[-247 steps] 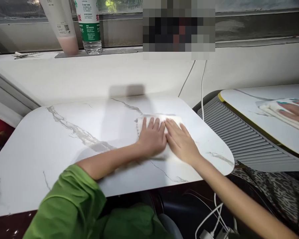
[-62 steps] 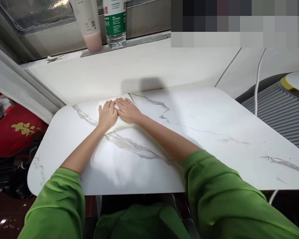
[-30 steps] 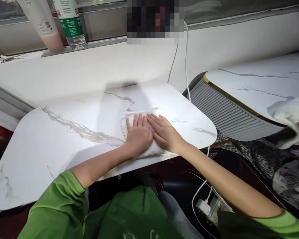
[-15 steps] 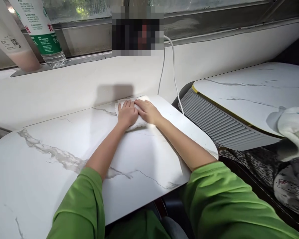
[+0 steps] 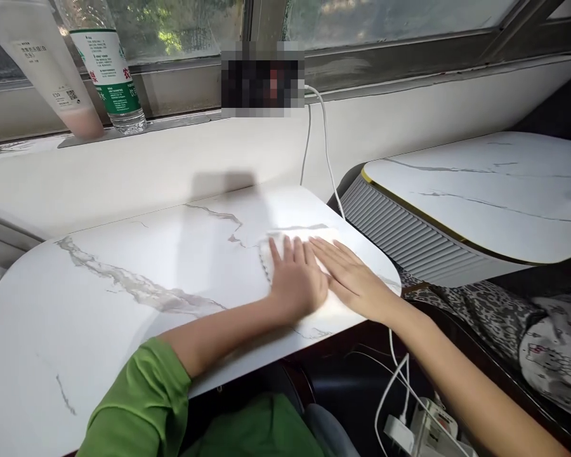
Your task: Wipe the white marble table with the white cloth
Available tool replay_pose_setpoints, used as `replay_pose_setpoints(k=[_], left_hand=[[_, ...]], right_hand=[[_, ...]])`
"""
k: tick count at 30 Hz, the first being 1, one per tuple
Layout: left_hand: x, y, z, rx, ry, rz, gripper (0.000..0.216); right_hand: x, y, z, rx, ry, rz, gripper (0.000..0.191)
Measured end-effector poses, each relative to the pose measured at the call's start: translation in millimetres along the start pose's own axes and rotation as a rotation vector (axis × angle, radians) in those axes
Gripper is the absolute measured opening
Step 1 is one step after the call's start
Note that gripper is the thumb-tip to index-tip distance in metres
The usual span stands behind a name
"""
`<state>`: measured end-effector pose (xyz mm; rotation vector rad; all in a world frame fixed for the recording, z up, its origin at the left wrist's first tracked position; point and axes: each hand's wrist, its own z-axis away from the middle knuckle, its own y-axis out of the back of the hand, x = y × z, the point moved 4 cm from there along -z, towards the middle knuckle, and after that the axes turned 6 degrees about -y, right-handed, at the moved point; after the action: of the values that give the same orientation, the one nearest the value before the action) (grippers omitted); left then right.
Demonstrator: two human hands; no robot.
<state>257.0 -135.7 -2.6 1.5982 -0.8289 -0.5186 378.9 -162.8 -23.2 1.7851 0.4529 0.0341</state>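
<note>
A white cloth (image 5: 285,244) lies flat on the white marble-patterned table (image 5: 124,273), near its right end. My left hand (image 5: 297,279) presses down on the cloth with its fingers stretched out flat. Beside it, touching, my right hand (image 5: 354,279) lies flat on the same cloth, fingers extended. Most of the cloth is hidden under the two hands. Both arms wear green sleeves.
A water bottle (image 5: 111,76) and a pink-based tube (image 5: 52,76) stand on the window ledge at the back left. White cables (image 5: 314,146) hang down behind the table. A second marble table (image 5: 480,184) stands to the right, with a power strip (image 5: 423,425) on the floor below.
Both hands have slid the cloth from the table's back edge toward me and slightly right, near the front right edge. The other person's hand with a cloth at the right is out of view.
</note>
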Motion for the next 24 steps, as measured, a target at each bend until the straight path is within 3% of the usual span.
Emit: replay_pose_setpoints(k=[4,8,17,24], left_hand=[[25.1,-6.1,-9.7,0.017,-0.030,0.007,0.060],[18.9,-13.1,-36.4,0.006,0.004,0.035,0.058],[-51.6,-22.2,-104.9,0.051,0.174,0.110,0.053],[-99.1,-23.7,-156.9,0.006,0.234,0.113,0.053]], right_hand=[[24.8,10.5,23.7,0.040,-0.023,-0.057,0.061],[48.3,12.6,2.9,0.037,-0.025,-0.136,0.058],[88.6,-12.1,-102.2,0.019,-0.048,-0.109,0.057],[117.9,-29.2,-171.5,-0.001,-0.105,-0.033,0.059]])
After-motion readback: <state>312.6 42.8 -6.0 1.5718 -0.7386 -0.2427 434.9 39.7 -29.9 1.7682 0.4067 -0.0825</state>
